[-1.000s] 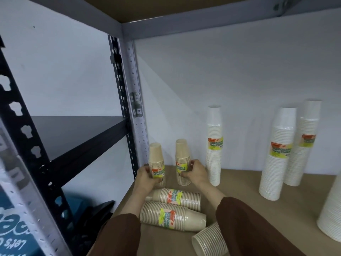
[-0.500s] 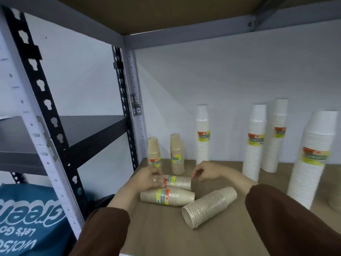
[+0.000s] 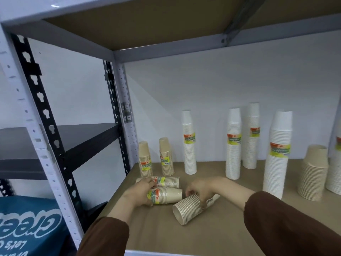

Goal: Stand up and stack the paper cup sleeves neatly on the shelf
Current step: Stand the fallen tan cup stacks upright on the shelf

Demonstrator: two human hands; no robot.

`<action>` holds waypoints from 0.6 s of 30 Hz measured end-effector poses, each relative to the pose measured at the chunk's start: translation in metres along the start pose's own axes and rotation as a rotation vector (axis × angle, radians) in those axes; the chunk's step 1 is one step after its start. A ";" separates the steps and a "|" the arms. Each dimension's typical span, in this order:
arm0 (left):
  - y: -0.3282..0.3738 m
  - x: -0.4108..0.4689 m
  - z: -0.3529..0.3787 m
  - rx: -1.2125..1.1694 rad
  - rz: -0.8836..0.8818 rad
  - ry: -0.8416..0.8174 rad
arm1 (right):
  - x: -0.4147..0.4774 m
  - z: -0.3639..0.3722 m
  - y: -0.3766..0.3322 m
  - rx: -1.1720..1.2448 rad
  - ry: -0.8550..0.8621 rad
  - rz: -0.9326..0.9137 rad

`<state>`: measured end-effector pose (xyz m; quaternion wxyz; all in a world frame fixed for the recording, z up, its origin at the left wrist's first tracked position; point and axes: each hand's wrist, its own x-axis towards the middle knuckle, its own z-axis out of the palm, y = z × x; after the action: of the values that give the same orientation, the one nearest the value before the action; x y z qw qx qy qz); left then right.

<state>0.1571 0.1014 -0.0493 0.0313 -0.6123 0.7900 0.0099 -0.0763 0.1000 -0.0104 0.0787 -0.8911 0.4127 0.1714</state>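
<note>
This looks like a stockroom or storage area of a shop or café. A grey boltless metal shelving unit with slotted uprights and brown fibreboard decks stands against a bare white wall. Tall white sleeves of disposable paper cups and shorter kraft-brown cup sleeves (many with yellow retail labels) are kept there in bulk. A second, black shelving unit adjoins on the left, with a teal printed bag below.
</note>
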 end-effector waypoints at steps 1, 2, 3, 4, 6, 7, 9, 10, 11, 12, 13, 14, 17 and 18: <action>0.001 -0.001 0.000 0.006 -0.008 0.006 | -0.002 0.000 0.001 -0.006 0.009 0.005; 0.002 -0.002 -0.001 0.010 -0.018 0.010 | -0.004 0.001 0.002 -0.009 0.013 0.015; 0.003 -0.003 -0.002 0.014 -0.027 0.012 | -0.006 0.002 0.004 -0.015 0.016 0.024; 0.004 -0.003 -0.003 0.016 -0.033 0.012 | -0.007 0.004 0.006 -0.020 0.022 0.028; 0.006 -0.004 -0.003 0.015 -0.039 0.010 | -0.010 0.007 0.010 0.023 0.036 0.025; 0.007 -0.004 -0.004 0.012 -0.043 0.009 | -0.012 0.008 0.013 0.080 0.045 0.029; 0.008 -0.003 -0.004 0.008 -0.052 0.004 | -0.018 0.008 0.018 0.245 0.097 0.055; 0.009 -0.003 -0.005 0.006 -0.055 0.000 | -0.021 0.008 0.019 0.339 0.156 0.080; 0.009 -0.003 -0.005 0.003 -0.060 -0.003 | -0.023 0.009 0.021 0.425 0.240 0.116; 0.009 -0.003 -0.005 -0.003 -0.065 -0.007 | -0.025 0.011 0.021 0.489 0.340 0.168; 0.010 -0.003 -0.006 -0.008 -0.069 -0.009 | -0.025 0.015 0.020 0.535 0.433 0.239; 0.010 -0.003 -0.006 -0.010 -0.072 -0.010 | -0.024 0.020 0.018 0.579 0.510 0.330; 0.011 -0.004 -0.004 -0.012 -0.075 -0.002 | -0.019 0.042 0.007 0.704 0.620 0.583; 0.011 -0.004 -0.004 -0.017 -0.076 0.004 | -0.015 0.049 0.005 0.745 0.617 0.634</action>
<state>0.1475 0.1080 -0.0457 0.0247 -0.6422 0.7660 0.0141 -0.1009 0.1216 -0.0502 0.2081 -0.6449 0.6957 -0.2382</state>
